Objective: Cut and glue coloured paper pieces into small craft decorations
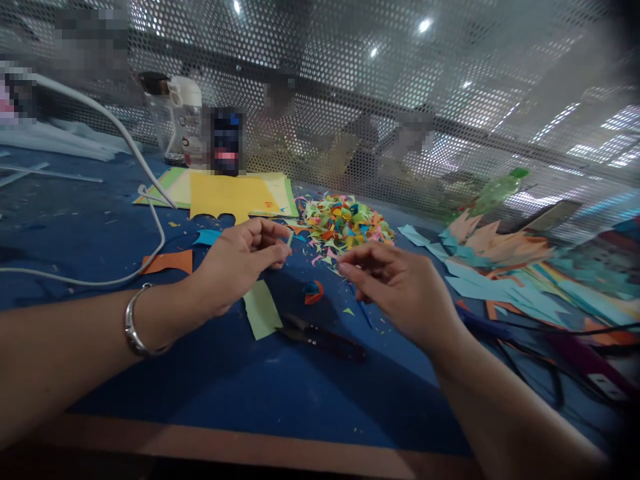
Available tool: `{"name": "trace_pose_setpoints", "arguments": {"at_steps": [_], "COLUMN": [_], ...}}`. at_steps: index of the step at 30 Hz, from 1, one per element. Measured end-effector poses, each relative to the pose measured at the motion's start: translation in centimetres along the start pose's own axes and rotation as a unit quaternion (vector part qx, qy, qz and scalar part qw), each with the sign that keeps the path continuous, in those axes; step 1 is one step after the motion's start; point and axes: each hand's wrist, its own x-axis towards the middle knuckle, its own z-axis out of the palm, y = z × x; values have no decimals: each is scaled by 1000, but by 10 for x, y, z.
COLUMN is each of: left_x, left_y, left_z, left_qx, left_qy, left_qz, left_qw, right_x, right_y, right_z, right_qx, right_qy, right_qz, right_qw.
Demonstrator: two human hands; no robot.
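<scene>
My left hand (243, 263), a silver bracelet on its wrist, is closed in a pinch. A small pale green paper piece (290, 239) shows at its fingertips. To the right, my right hand (400, 287) is curled with thumb and fingertips together; whatever may be between them is too small to make out. Below the left hand lies a light green paper strip (263, 313), touching the tip of dark thread snips (325, 339). A small orange and blue curled paper (313, 292) lies between the hands. A thin blue stick (364, 310) lies beside my right hand.
Behind the hands is a heap of colourful paper scraps (347, 223). Yellow sheets (220, 193), a phone (227, 140) and drinking bottles (187, 127) stand or lie at the back left. A white cable (125, 133) crosses the left; cut paper strips (505, 290) cover the right.
</scene>
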Motion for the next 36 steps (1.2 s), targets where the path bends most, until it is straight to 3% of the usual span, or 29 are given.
{"name": "trace_pose_setpoints", "arguments": {"at_steps": [6,8,11,16,22,27,31,36], "left_x": [3,3,3,2,0,-2,-2,-5], "left_y": [1,1,0,-3,-4,-5,-6,-1], "left_z": [1,2,3,6,5,5,6,8], "left_qx": [-106,-112,-97,-45,-25,-23,-17,-6], "left_qy": [37,38,37,12,-12,-28,-34,-38], "left_qz": [-11,-7,-15,-16,-9,-10,-8,26], "left_qw": [994,993,994,999,1000,999,999,999], "right_x": [-51,-69,-80,-53,-10,-1,-2,-8], "right_y": [34,44,49,37,36,43,47,52], "right_z": [-47,-59,-63,-43,-23,-19,-24,-34], "right_qx": [-231,-266,-272,-281,-327,-325,-309,-192], "right_qy": [2,26,-9,-97,-131,-104,-44,20], "right_qz": [39,70,94,72,89,115,141,164], "right_qw": [972,961,958,952,932,933,940,968]}}
